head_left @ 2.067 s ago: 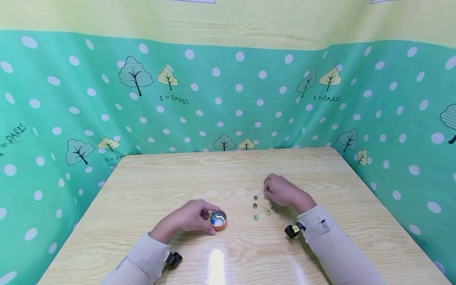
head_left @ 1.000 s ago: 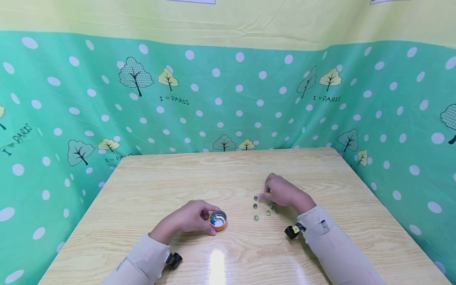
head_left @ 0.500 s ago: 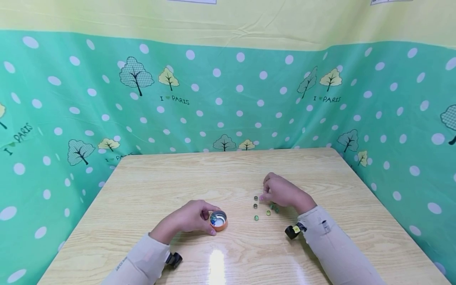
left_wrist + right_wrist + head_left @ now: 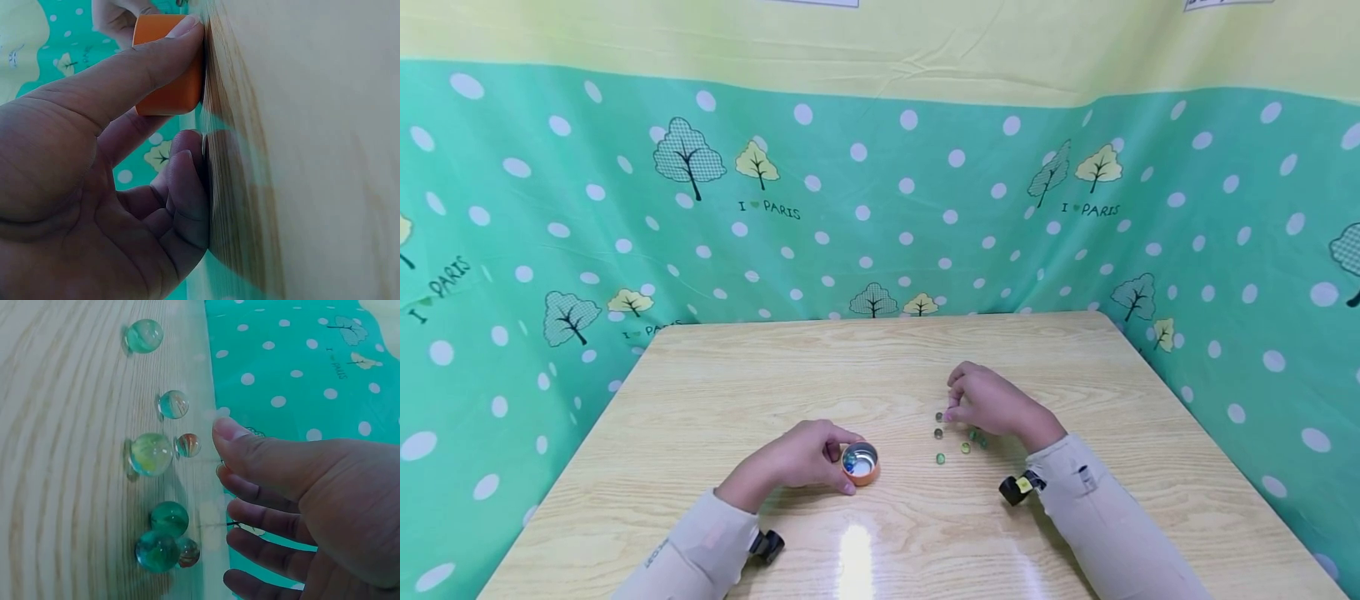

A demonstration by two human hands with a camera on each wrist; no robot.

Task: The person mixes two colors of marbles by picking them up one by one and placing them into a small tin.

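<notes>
My left hand [image 4: 811,456] grips a small round orange tin [image 4: 871,477] between thumb and fingers; the tin stands upright on the table. In the left wrist view the thumb lies along the side of the orange tin [image 4: 164,99]. Its inside looks metallic, with a few blue and greenish marbles [image 4: 851,463] at its left. My right hand [image 4: 996,403] hovers low by several loose glass marbles [image 4: 940,458], its thumb close to the far dark marble [image 4: 938,416]. The right wrist view shows that hand's fingers loosely bent, pinching nothing visible, beside a yellow-green marble [image 4: 151,454] and teal ones [image 4: 169,519].
A light wood-grain table [image 4: 760,367] carries everything. Green polka-dot cloth [image 4: 820,200] hangs behind it and along both sides. Black wrist cameras [image 4: 1017,489] sit on both forearms. A bright light reflection shows on the table's near side.
My right hand has shifted slightly left, its thumb and fingers coming nearer the far dark marble. The left hand and the orange tin have stayed in place.
</notes>
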